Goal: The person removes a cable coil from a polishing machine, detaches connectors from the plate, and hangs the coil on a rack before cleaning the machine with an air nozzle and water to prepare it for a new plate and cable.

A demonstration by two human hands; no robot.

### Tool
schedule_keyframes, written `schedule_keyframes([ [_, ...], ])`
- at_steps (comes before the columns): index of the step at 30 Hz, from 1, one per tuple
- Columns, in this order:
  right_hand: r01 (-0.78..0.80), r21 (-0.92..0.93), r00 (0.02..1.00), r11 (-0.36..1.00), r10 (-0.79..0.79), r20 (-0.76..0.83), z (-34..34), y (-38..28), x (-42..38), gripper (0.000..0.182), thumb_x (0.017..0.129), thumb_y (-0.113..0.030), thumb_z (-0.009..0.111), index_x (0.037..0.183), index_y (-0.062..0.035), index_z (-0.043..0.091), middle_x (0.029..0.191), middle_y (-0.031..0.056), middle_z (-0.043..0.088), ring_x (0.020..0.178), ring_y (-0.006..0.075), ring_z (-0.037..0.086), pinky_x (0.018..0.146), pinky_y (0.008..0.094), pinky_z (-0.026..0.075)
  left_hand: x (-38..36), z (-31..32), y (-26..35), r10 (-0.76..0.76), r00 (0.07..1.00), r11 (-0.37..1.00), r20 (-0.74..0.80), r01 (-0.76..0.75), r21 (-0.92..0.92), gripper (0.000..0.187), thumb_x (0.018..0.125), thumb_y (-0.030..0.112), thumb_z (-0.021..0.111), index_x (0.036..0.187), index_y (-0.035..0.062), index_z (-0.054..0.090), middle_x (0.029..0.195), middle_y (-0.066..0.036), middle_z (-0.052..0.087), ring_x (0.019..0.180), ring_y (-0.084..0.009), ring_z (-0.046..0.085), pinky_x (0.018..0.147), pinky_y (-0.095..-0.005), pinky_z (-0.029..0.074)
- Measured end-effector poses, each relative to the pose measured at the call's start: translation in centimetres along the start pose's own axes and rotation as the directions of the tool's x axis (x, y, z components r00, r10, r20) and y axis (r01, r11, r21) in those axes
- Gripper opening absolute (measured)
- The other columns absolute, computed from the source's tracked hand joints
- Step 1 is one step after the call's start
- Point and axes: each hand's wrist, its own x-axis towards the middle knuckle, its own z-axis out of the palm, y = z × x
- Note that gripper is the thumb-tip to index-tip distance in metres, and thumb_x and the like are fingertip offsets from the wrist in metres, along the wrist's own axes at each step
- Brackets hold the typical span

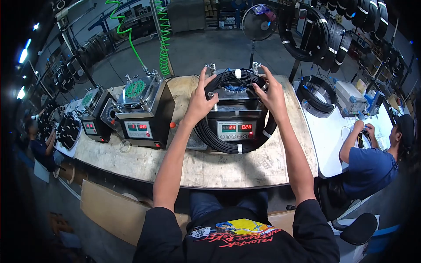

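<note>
Cable coil (212, 141) rests against the machine (237, 115) near the right edge of the wooden tabletop (272, 168); its upper arc lies over the machine top and its lower arc passes in front, below the display panel (237, 130). Left hand (203, 101) is at the machine's left side, fingers spread, thumb close to a metal front post (213, 95). Right hand (272, 92) is at the opposite side, thumb and index finger widely parted. Whether either hand bears on the coil cannot be determined. Handling: the bundle is probably moderately heavy, springy as a whole and flexible strand by strand, with a smooth jacket that may slip. Loose turns at the top could snag. Take hold with both hands at opposite sides, enclosing all turns, preferably near a white tie (240, 149). Avoid sharp bending. Obstructions: the rear-right post (255, 66) and the front post rise close to the fingers; a blue ring of connectors (237, 89) occupies the machine top. Toward the tabletop's left edge stand a second machine (164, 107) with a green ring (135, 89) and a third machine (104, 125). A tape roll (125, 146) lies near the front edge. Beyond the right edge, a co-worker (372, 164) sits at a white tabletop (329, 160).
</note>
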Motion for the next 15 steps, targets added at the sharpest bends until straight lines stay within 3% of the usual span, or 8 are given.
schedule_keyframes([
  [1, -0.050, 0.056, 0.998, 0.997, 0.049, 0.028, -0.6, -0.4, -0.3, 0.068, 0.088, -0.016, 0.080, 0.148, -0.0036, 0.050, 0.122, 0.0253, 0.070, 0.113, 0.0356, 0.070, 0.095, 0.0396, 0.054, -0.4, 0.0, -0.3, 0.034, 0.999, 0.999, -0.018, -0.034, -0.015, 0.098, 0.087, 0.005, 0.070, 0.166, 0.0110, 0.013, 0.137, -0.019, 0.064, 0.126, -0.0311, 0.062, 0.108, -0.0403, 0.048],
  [4, -0.040, 0.243, 0.999, 0.969, 0.035, 0.025, -0.5, 1.4, -2.0, 0.068, 0.089, -0.016, 0.080, 0.148, -0.0024, 0.049, 0.128, 0.0218, 0.070, 0.120, 0.0321, 0.069, 0.101, 0.0386, 0.052, -0.5, 0.2, -0.1, -0.002, 0.999, 0.999, -0.048, 0.000, -0.045, 0.097, 0.087, 0.004, 0.072, 0.165, 0.0099, 0.015, 0.136, -0.021, 0.064, 0.129, -0.0277, 0.060, 0.108, -0.0392, 0.048],
  [5, -0.015, 0.243, 1.000, 0.970, 0.020, -0.018, 0.1, 2.5, -2.6, 0.071, 0.089, -0.016, 0.081, 0.150, -0.0015, 0.047, 0.131, 0.0207, 0.069, 0.120, 0.0273, 0.068, 0.102, 0.0363, 0.051, -0.6, 0.6, -0.3, -0.015, 0.996, 0.998, -0.083, 0.009, -0.070, 0.097, 0.087, 0.003, 0.073, 0.165, 0.0093, 0.015, 0.135, -0.021, 0.064, 0.127, -0.0271, 0.061, 0.108, -0.0387, 0.049],
  [8, -0.125, 0.422, 0.990, 0.898, 0.138, 0.000, 0.0, 1.3, -2.9, 0.075, 0.088, -0.014, 0.082, 0.151, -0.0006, 0.045, 0.131, 0.0217, 0.068, 0.117, 0.0247, 0.068, 0.100, 0.0346, 0.052, -1.5, 1.2, -0.7, -0.075, 0.979, 0.991, -0.188, 0.052, -0.123, 0.095, 0.088, 0.001, 0.074, 0.164, 0.0075, 0.017, 0.132, -0.023, 0.065, 0.122, -0.0258, 0.064, 0.105, -0.0371, 0.051],
  [9, -0.133, 0.438, 0.987, 0.889, 0.157, -0.018, 0.1, 1.2, -3.1, 0.079, 0.087, -0.013, 0.083, 0.154, -0.0044, 0.042, 0.130, 0.0224, 0.068, 0.115, 0.0215, 0.067, 0.099, 0.0328, 0.052, -1.9, 1.5, -0.1, -0.103, 0.970, 0.988, -0.221, 0.074, -0.134, 0.095, 0.088, 0.000, 0.074, 0.164, 0.0070, 0.018, 0.131, -0.023, 0.065, 0.120, -0.0256, 0.066, 0.104, -0.0366, 0.051],
  [12, -0.095, 0.401, 0.981, 0.911, 0.153, -0.116, 0.2, 0.8, -3.8, 0.082, 0.087, -0.014, 0.083, 0.156, -0.0084, 0.040, 0.129, 0.0224, 0.069, 0.115, 0.0256, 0.068, 0.100, 0.0357, 0.052, -2.4, 2.3, 0.0, -0.105, 0.942, 0.984, -0.317, 0.053, -0.171, 0.092, 0.088, 0.005, 0.075, 0.163, 0.0067, 0.021, 0.125, -0.023, 0.069, 0.114, -0.0295, 0.069, 0.103, -0.0403, 0.052],
  [15, -0.010, 0.323, 0.976, 0.946, 0.080, -0.203, 0.4, 1.1, -4.5, 0.075, 0.092, -0.013, 0.075, 0.158, -0.0110, 0.038, 0.133, 0.0245, 0.066, 0.121, 0.0310, 0.066, 0.104, 0.0390, 0.050, -2.8, 2.5, -0.5, -0.048, 0.935, 0.984, -0.353, -0.016, -0.175, 0.088, 0.091, 0.008, 0.072, 0.163, 0.0071, 0.022, 0.124, -0.023, 0.069, 0.116, -0.0325, 0.068, 0.105, -0.0424, 0.050],
])
